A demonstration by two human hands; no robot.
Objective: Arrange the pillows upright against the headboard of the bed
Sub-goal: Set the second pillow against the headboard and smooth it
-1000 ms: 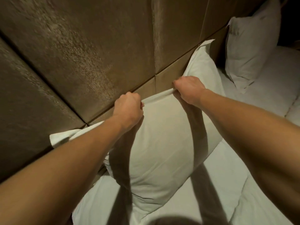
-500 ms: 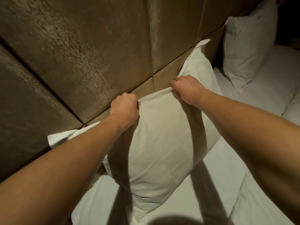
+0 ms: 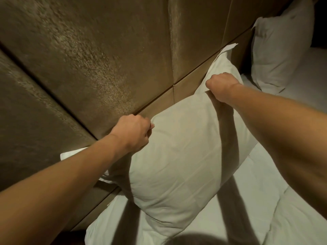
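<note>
L hand [image 3: 131, 132] curled tight, thumb and fingers pinching top seam of plump white fabric pillow [image 3: 177, 165]. R hand [image 3: 222, 87] fisted same way, gripping same seam further along. Seam stretched between both hands, approx level w/ lower panel joint of brown padded headboard [image 3: 88, 59]. Pillow standing near upright under both hands, back against headboard, bottom edge down on white bed sheet [image 3: 265, 209] betw. the forearms. One flat corner flap poking out under L forearm, other corner pointing up past R hand, touching headboard. Arm shadows running down pillow face and onto sheet. Beyond R hand, well apart from held pillow: second white pillow [image 3: 279, 55], upright, leaning on headboard. Fingertips on both hands hidden behind knuckles and cloth.
</note>
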